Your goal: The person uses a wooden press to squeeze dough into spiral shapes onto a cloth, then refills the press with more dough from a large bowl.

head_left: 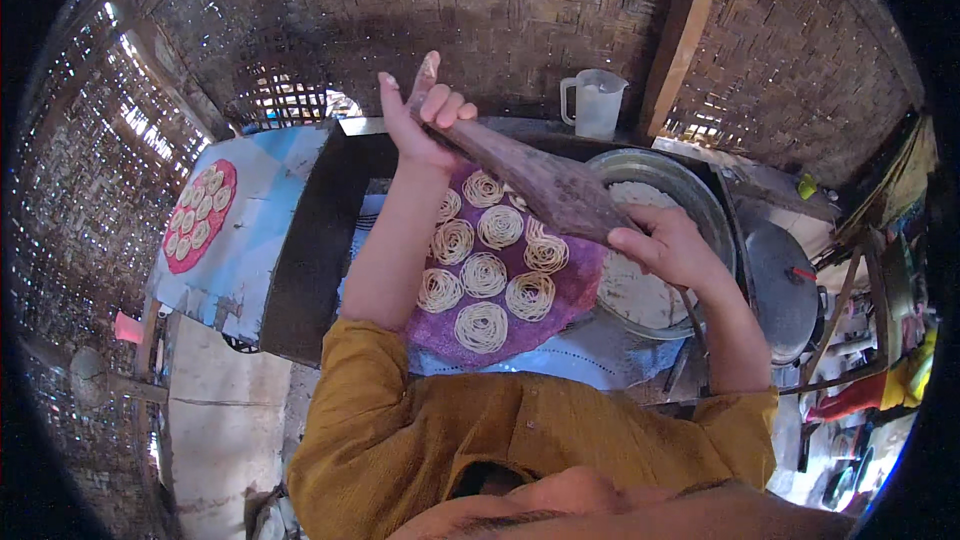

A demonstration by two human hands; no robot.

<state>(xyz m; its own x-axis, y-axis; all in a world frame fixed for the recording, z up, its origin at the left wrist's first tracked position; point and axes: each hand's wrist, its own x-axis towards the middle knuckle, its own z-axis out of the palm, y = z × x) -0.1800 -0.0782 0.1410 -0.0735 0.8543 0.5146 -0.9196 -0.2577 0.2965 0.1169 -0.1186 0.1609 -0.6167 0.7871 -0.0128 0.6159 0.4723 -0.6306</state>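
A long dark wooden paddle-shaped tool (545,180) is held slantwise between my hands. My left hand (425,120) is closed round its narrow upper end, with thumb and forefinger sticking out. My right hand (675,245) grips its wide lower end, thumb on top. Under the tool lies a purple sheet (575,305) bearing several round coils of pale noodle-like strands (483,275). Below my right hand is a large metal basin (720,215) with a white doughy or floury mass (640,295). A thin dark rod (692,320) shows under my right wrist; I cannot tell what it belongs to.
On the left, a pink round sheet (227,180) with more coils lies on a blue-white surface (275,160). A clear plastic jug (598,105) stands behind the basin. At right is a dark round lid (780,285). Woven walls (420,10) close in the back.
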